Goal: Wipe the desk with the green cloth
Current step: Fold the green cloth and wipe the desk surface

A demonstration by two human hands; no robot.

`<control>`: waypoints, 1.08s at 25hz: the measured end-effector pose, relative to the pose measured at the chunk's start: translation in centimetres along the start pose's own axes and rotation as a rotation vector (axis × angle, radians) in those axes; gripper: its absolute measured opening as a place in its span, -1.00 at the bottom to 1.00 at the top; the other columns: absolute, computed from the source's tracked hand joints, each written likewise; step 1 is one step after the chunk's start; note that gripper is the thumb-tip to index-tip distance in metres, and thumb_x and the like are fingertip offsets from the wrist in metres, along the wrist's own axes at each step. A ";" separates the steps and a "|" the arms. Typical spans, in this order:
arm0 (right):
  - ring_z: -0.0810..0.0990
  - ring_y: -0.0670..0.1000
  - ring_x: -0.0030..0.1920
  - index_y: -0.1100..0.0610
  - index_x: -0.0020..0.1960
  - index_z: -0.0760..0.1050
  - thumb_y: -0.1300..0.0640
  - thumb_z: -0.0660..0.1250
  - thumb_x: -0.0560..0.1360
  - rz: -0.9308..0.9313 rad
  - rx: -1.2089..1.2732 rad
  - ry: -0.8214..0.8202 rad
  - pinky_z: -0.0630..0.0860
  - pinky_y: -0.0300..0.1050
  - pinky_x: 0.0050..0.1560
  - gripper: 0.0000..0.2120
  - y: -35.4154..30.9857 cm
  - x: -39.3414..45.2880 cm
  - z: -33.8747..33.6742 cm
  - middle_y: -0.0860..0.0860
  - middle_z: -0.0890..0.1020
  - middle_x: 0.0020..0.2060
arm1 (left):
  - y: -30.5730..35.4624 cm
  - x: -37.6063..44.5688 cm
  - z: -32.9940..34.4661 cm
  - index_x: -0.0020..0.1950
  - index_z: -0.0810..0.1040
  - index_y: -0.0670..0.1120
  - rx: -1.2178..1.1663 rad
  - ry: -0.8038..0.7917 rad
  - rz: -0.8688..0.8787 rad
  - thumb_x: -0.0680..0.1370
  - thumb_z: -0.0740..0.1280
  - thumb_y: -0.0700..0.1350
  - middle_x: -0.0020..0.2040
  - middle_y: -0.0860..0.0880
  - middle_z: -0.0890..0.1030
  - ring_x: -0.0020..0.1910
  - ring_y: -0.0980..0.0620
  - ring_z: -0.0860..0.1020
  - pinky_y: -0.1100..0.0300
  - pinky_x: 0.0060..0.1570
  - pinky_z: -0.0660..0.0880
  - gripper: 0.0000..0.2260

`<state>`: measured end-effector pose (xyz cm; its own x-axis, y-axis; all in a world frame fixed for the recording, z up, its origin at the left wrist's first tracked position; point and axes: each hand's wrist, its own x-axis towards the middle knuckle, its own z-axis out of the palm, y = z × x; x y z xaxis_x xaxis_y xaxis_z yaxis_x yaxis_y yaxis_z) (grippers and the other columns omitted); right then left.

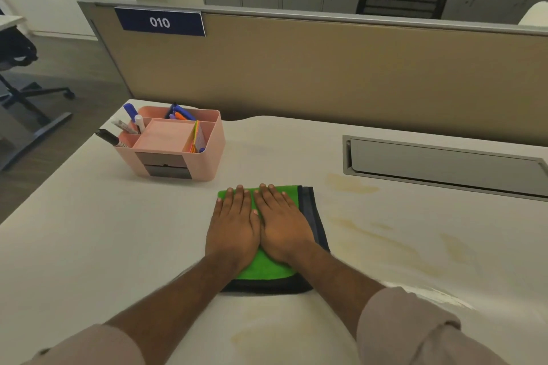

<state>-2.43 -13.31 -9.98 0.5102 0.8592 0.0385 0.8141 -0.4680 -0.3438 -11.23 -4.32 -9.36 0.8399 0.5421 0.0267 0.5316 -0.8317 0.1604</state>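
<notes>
Two flat hands, left hand [234,225] and right hand [280,224], press the folded, dark-edged green cloth [267,270] on the desk [118,231]

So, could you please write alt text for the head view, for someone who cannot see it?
Both hands, left and right, press flat side by side on a green cloth on a white desk. Yellowish stains mark the desk to the right of the cloth; a pink organiser with pens stands behind on the left.
</notes>
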 end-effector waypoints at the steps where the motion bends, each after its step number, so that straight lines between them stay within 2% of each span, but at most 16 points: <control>1: -0.06 -0.05 0.55 0.08 0.55 0.02 -0.08 -0.16 0.62 0.001 0.002 -0.002 -0.20 -0.10 0.52 -0.46 0.7 0.6 -0.3 0.01 0.05 0.56 | 0.5 0.8 0.1 0.57 -0.05 -0.11 -0.001 0.004 -0.002 0.64 -0.16 0.01 0.60 -0.09 -0.01 0.57 -0.02 -0.08 0.05 0.52 -0.16 -0.50; 8: -0.03 -0.06 0.55 0.07 0.54 0.04 -0.08 -0.15 0.62 0.040 -0.020 -0.005 -0.15 -0.09 0.53 -0.47 7.0 4.5 -2.7 0.01 0.07 0.56 | 4.5 7.7 1.0 0.56 0.01 -0.12 -0.027 0.003 0.049 0.64 -0.16 0.03 0.59 -0.10 0.05 0.56 -0.03 -0.02 0.03 0.53 -0.12 -0.50; 13: -0.04 -0.05 0.55 0.08 0.55 0.03 -0.07 -0.14 0.62 0.141 -0.037 0.030 -0.12 -0.06 0.54 -0.47 11.9 4.8 -4.4 0.00 0.06 0.56 | 8.9 11.4 1.8 0.56 0.05 -0.11 -0.056 0.010 0.139 0.65 -0.14 -0.01 0.58 -0.08 0.09 0.56 -0.03 0.00 0.05 0.53 -0.10 -0.52; 20: -0.05 -0.06 0.55 0.06 0.55 0.01 -0.07 -0.14 0.61 0.240 -0.063 0.087 -0.15 -0.06 0.54 -0.47 15.4 -0.5 -4.8 -0.01 0.05 0.56 | 14.0 8.9 2.5 0.56 0.02 -0.09 -0.084 -0.022 0.277 0.65 -0.14 0.00 0.59 -0.05 0.05 0.56 0.01 -0.04 0.06 0.52 -0.13 -0.52; 27: -0.04 -0.10 0.54 0.03 0.55 0.03 -0.08 -0.15 0.61 0.276 -0.081 0.114 -0.17 -0.11 0.52 -0.48 19.5 -5.6 -6.7 -0.04 0.07 0.56 | 20.1 7.1 3.4 0.57 0.00 -0.10 -0.107 -0.040 0.308 0.64 -0.15 0.01 0.59 -0.06 0.03 0.56 0.01 -0.04 0.06 0.52 -0.16 -0.51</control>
<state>12.48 -28.62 -10.58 0.7390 0.6709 0.0609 0.6579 -0.6992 -0.2798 5.81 -17.61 -9.31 0.9643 0.2597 0.0520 0.2388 -0.9373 0.2539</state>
